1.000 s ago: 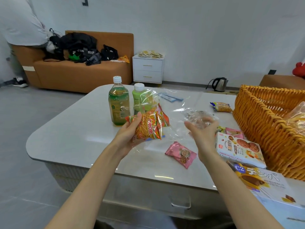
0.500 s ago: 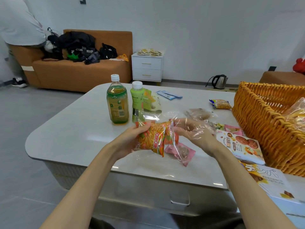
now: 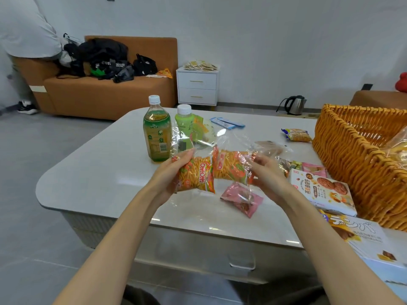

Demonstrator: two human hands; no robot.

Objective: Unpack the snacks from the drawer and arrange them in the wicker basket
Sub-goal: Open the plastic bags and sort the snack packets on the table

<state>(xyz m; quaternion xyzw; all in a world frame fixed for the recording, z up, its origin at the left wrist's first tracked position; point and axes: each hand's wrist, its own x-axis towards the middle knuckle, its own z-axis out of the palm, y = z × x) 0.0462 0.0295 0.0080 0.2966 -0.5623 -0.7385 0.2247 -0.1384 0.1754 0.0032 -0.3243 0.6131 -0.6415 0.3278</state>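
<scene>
head view: the left grip [image 3: 169, 172] is curled round the left end of an orange snack pack [image 3: 204, 172], thumb on top. the right grip [image 3: 267, 175] pinches the pack's right end through crinkled clear plastic wrap [image 3: 222, 137]. the pack is held between both, above the counter [image 3: 105, 164] near its front edge. the wrap trails up from the pack toward the bottles. the wicker basket [image 3: 352, 164] stands at the counter's right side, apart from the pack, with a clear bag of something yellow showing in it. behind the left grip a green tea bottle [image 3: 157, 133] and a pale green bottle [image 3: 184, 121] stand upright side by side. a pink packet [image 3: 241, 199] lies flat just below the pack. a cookie box [image 3: 323, 192] lies just beside the basket, with a yellow box [image 3: 356, 236] nearer the camera. the drawer [image 3: 242, 264] shows its handle below the counter's front edge.
</scene>
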